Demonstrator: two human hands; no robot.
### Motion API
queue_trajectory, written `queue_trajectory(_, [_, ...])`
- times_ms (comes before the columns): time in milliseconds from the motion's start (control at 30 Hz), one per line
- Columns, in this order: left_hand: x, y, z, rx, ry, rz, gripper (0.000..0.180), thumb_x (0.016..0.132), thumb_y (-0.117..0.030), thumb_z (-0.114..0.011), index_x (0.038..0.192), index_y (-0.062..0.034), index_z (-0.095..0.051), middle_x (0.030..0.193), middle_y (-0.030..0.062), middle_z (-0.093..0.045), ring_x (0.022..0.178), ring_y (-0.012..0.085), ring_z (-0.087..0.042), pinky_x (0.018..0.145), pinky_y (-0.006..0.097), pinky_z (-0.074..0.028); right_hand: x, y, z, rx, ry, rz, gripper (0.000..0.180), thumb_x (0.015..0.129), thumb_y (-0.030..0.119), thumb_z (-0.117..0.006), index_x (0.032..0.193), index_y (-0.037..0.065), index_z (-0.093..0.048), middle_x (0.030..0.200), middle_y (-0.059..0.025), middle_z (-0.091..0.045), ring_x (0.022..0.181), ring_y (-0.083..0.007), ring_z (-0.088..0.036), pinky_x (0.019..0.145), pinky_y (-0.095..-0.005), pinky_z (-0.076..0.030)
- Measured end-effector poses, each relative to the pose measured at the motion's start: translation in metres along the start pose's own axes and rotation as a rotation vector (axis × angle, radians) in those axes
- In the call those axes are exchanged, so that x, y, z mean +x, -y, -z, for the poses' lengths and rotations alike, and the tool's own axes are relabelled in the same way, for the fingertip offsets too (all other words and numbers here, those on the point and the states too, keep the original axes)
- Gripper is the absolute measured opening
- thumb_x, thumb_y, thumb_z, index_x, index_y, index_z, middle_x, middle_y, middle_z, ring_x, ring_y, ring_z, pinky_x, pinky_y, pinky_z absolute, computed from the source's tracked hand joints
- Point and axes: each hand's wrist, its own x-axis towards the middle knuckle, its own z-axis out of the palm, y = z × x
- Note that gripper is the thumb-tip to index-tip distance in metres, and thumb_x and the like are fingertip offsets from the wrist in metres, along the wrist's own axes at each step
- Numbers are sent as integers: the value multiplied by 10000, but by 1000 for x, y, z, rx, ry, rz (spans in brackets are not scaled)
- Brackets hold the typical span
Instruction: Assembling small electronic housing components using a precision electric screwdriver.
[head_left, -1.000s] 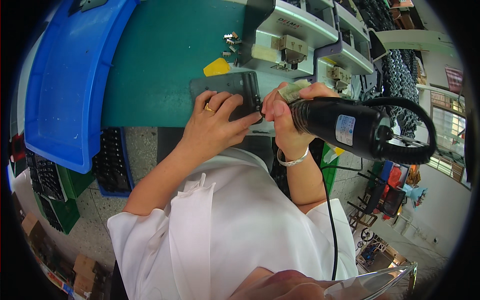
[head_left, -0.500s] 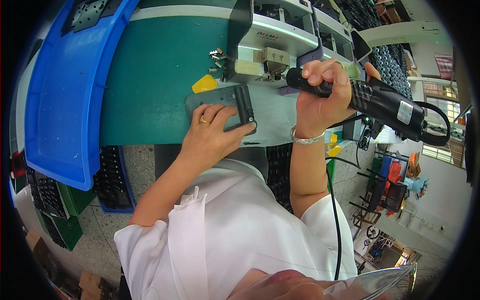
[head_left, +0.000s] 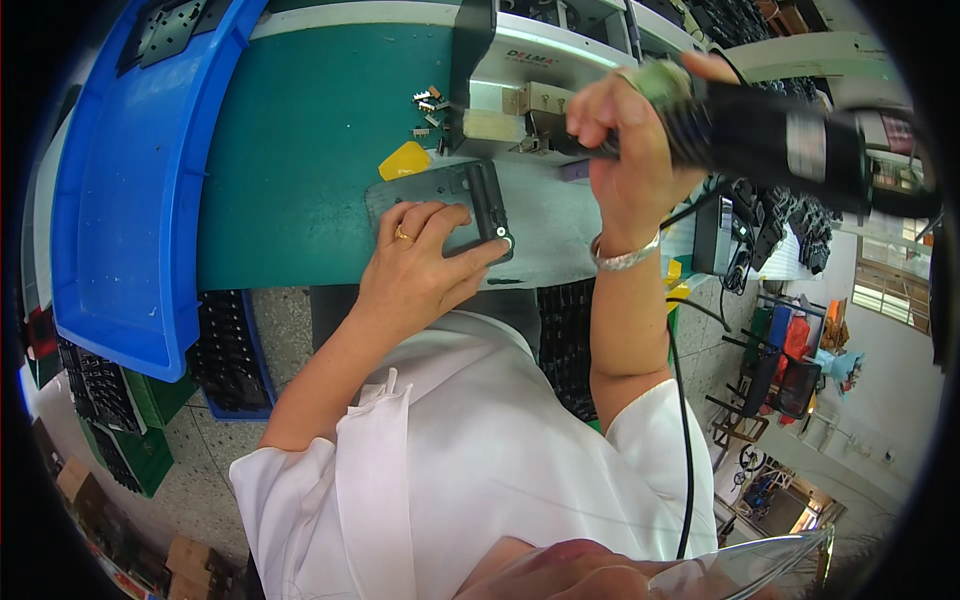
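My left hand (head_left: 423, 258) lies over a flat dark grey panel (head_left: 398, 200) on the bench. Its fingers are bent onto the panel, and the thumb presses by a small round shiny spot at the corner of the black bar (head_left: 487, 195) along the panel's right side. In my right hand (head_left: 632, 140) is a black corded electric screwdriver (head_left: 740, 130), held sideways and blurred by motion. Its front end points left, close to a small metal block (head_left: 545, 98) on the front of a silver machine (head_left: 550, 62) that looks like a screw feeder. The bit's tip cannot be made out.
Several small switch-like parts (head_left: 428, 105) lie on the green bench mat (head_left: 300, 150), above a yellow piece (head_left: 405, 161). A long blue tray (head_left: 130, 200) stands at the left. The black cable (head_left: 680, 430) hangs down past my right arm.
The screwdriver has moved slightly up and to the right with my right hand, and now shows blurred. My left hand and the panel keep their place, apart from a slight shift of the view.
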Motion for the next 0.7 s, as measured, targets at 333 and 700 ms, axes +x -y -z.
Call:
queue_trajectory(333, [-2, 0, 0, -17, 33, 18, 410, 681, -175, -762, 1074, -261, -681, 1103, 54, -527, 1075, 257, -497, 942, 446, -358, -4, 12, 8, 143, 55, -107, 454, 863, 0, -552, 1277, 56, -373, 649, -66, -485, 478, -159, -487, 468, -342, -443])
queue_trajectory(700, [-2, -1, -2, 5, 21, 43, 382, 687, -188, -755, 1055, -264, -689, 1151, 56, -525, 1126, 264, -492, 981, 450, -334, -84, 32, 6, 129, 17, -275, 505, 888, 134, -625, 1299, 150, -332, 641, -37, -483, 479, -138, -461, 478, -324, -423])
